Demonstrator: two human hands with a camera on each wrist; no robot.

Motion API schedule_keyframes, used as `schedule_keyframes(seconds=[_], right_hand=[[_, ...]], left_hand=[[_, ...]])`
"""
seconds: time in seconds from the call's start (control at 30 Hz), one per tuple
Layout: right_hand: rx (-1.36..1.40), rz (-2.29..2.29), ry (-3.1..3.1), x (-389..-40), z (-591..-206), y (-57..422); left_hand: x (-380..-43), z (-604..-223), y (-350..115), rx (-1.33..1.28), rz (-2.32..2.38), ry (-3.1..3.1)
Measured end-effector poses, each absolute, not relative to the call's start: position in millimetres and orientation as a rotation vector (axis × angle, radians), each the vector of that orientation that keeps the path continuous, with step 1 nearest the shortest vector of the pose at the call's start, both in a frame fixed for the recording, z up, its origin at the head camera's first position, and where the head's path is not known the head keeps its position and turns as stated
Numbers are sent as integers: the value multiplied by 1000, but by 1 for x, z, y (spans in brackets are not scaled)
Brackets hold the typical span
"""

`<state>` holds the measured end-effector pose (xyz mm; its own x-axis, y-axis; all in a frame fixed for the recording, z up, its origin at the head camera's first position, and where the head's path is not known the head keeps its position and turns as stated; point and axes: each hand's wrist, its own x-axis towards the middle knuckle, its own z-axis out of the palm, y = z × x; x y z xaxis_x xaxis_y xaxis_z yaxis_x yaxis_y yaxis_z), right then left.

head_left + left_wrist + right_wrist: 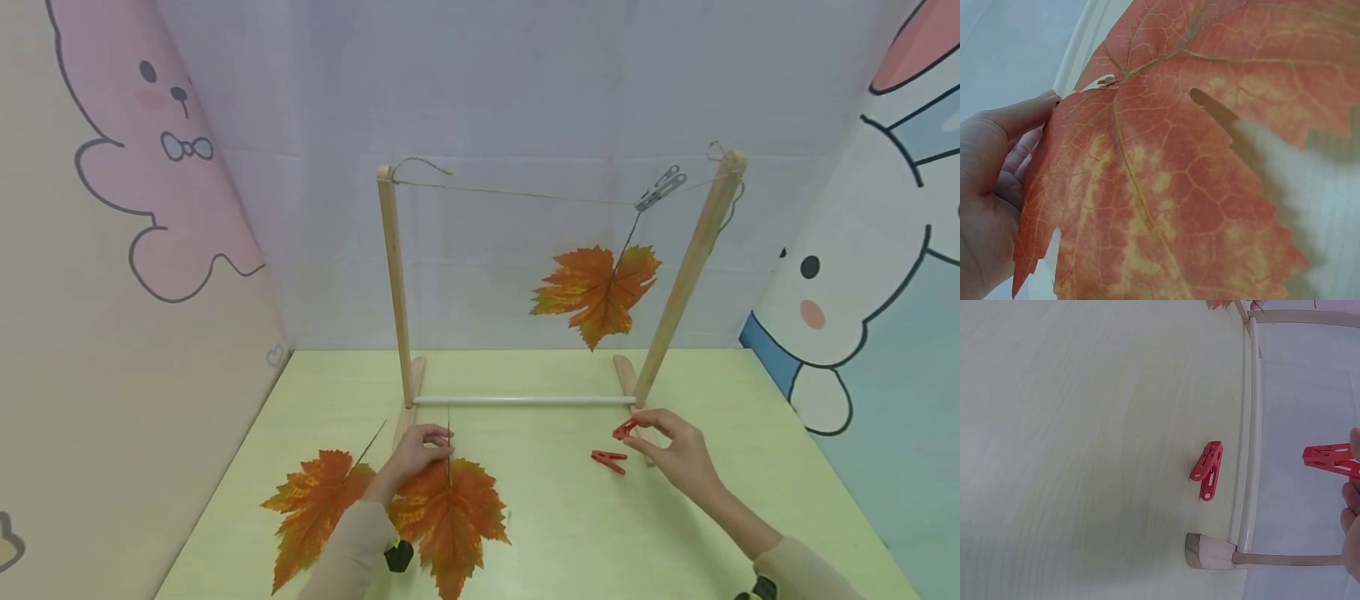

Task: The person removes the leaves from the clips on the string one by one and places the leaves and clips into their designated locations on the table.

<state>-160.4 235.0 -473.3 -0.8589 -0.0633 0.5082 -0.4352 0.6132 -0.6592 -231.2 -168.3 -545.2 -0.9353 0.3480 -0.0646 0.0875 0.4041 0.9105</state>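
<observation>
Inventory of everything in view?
Table: 1, yellow-green, underneath
Wooden frame: 1, tan, on table
Rod: 1, white, frame base
String: 1, tan, frame top
Clip: 1, grey, on string
Leaves: 3, orange: hanging, held, on table
Clothespins: 2, red: held, on table
Backdrop: 1, pale, behind frame
Side walls: 2, cartoon-printed, beige left, blue right
Sleeves: 2, beige, foreground
Wrist devices: 2, black, at sleeves
Left hand: 1, holding leaf
Right hand: 1, holding clothespin

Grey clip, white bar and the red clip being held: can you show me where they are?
Grey clip [656, 197]: head view, on the middle of its body.
White bar [525, 401]: head view, halfway along it.
Held red clip [1324, 456]: right wrist view, towards its pinching end.
</observation>
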Motion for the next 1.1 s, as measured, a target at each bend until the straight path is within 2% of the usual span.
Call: schedule_keyframes(seconds=[0.73,1.1], right_hand=[[395,1239,-2360,-151,-498,229],[254,1230,-2473,-142,-511,226]], left_hand=[[-225,-563,-170,330,1493,2557],[-225,-562,-170,289,1459,2638]])
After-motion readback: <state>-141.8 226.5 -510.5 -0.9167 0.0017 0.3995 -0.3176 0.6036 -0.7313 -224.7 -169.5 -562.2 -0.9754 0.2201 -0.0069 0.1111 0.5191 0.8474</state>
